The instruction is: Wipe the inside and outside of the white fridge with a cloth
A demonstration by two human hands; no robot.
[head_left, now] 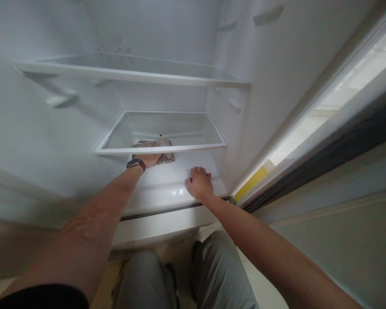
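My left hand, with a watch at the wrist, reaches under the lower glass shelf of a white fridge. It is on a patterned cloth, pressing it against the fridge floor. The fingers show only blurred through the glass, curved over the cloth. Nearer the front and to the right, my right hand rests on the fridge floor. Its fingers are curled in, and nothing shows in them.
An upper glass shelf spans the fridge above. Small shelf supports jut from the side walls. The opened door with its dark gasket stands at the right. My knees are in front of the fridge's lower edge.
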